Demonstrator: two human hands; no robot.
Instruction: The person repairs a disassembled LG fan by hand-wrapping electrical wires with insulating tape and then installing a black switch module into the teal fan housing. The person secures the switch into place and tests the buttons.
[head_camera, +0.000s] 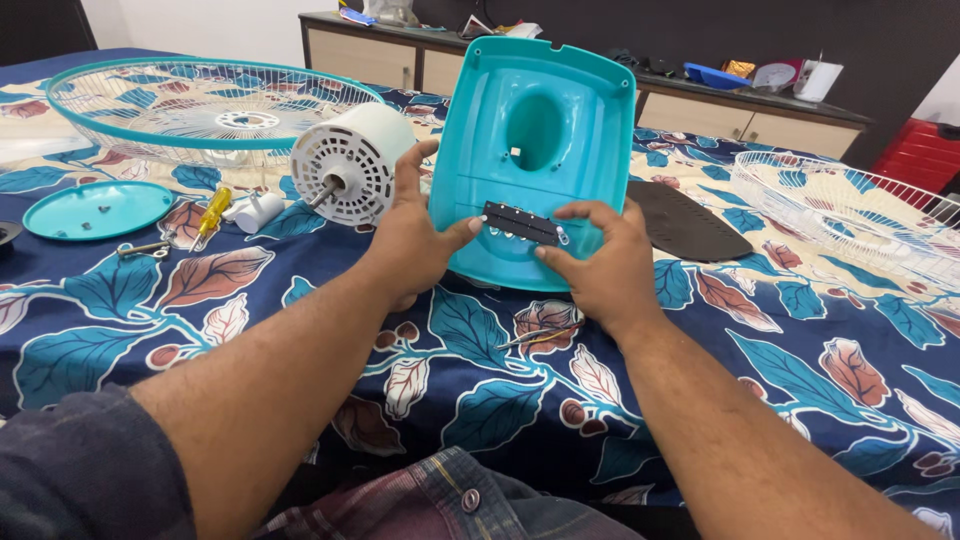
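Observation:
A teal plastic fan base shell (535, 110) stands tilted up on the bed, its hollow inside facing me. My left hand (412, 235) grips its left edge, thumb touching a small black switch strip (520, 223) set low inside the shell. My right hand (598, 262) pinches the right end of that strip with thumb and fingers. A white fan motor (352, 163) with its shaft pointing out lies just left of the shell.
A teal wire fan guard (200, 105) lies at the far left, a white wire guard (850, 205) at the right. A teal round cover (95, 208), a yellow screwdriver (213, 212), a black plate (685, 222) and a thin tool (535, 337) rest on the floral bedsheet.

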